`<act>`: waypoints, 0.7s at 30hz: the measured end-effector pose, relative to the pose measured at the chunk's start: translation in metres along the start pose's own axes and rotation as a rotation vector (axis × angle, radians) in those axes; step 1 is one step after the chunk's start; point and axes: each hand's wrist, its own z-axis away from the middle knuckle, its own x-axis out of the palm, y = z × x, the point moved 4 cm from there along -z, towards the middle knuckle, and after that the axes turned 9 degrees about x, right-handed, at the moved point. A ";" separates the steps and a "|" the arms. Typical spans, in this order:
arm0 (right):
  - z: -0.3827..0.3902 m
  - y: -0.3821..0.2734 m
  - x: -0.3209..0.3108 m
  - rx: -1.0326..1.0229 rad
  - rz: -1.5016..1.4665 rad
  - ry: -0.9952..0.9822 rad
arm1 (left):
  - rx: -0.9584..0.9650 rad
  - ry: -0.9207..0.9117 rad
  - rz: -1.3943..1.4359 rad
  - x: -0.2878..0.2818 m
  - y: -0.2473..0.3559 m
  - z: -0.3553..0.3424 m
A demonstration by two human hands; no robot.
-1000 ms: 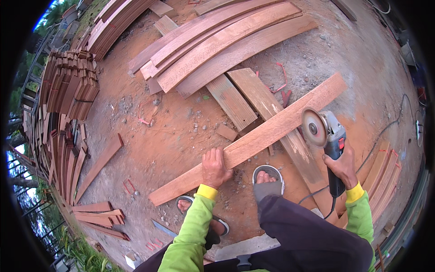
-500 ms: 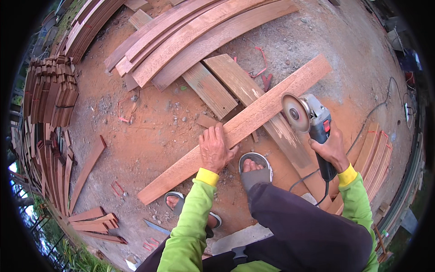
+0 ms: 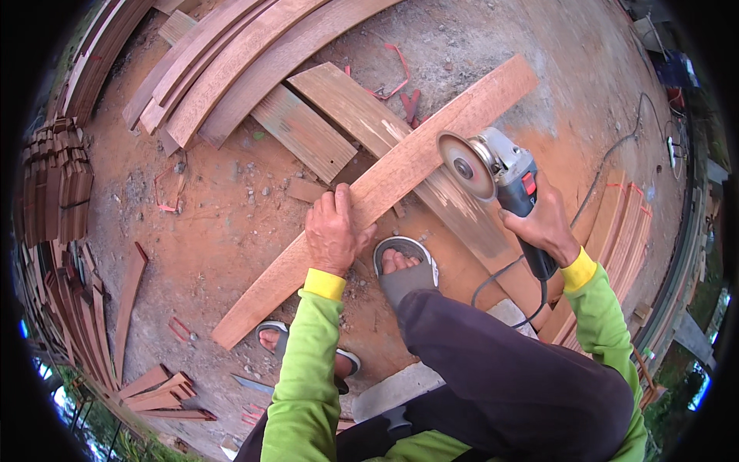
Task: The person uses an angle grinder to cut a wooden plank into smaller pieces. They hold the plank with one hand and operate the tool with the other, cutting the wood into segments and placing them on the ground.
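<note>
1. The ground (image 3: 231,246) is packed reddish-orange soil, turning grey toward the upper right, gritty and strewn with pebbles.
2. Across the upper left lies a pile of boards (image 3: 254,69), long, flat and reddish-brown, their edges bowed by the lens.
3. The plank (image 3: 408,162), warm brown with a coarse, fibrous grain and straight edges, runs diagonally from near the left foot to the upper right, crossing over a scuffed board.
4. That scuffed board (image 3: 462,215), weathered tan with pale splintered streaks, slants toward the lower right; a ribbed board (image 3: 304,131) lies beside it.
5. Both sleeves are soft lime-green cloth with yellow cuffs: the left sleeve (image 3: 304,369) rises almost straight from the lower edge, the right sleeve (image 3: 604,316) slants up and inward.
6. The angle grinder (image 3: 519,181) has a dark slim body, a grey metal head and a red switch.
7. The left grip (image 3: 332,235) grasps the plank, back of the hand upward, fingers over its face and thumb out along the near edge.
8. The right grip (image 3: 546,223) is wrapped around the grinder's body.
9. The thin round disc (image 3: 468,168) stands tilted at the plank's near edge; contact is unclear.
</note>
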 end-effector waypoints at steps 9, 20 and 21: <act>0.002 0.002 0.001 0.094 0.078 -0.084 | 0.003 0.011 0.010 0.001 0.000 0.000; 0.003 0.000 0.003 -0.056 0.060 -0.054 | -0.008 0.009 -0.015 0.000 0.001 -0.001; 0.002 0.000 0.004 -0.061 0.052 -0.055 | -0.009 0.004 -0.017 0.000 0.001 -0.001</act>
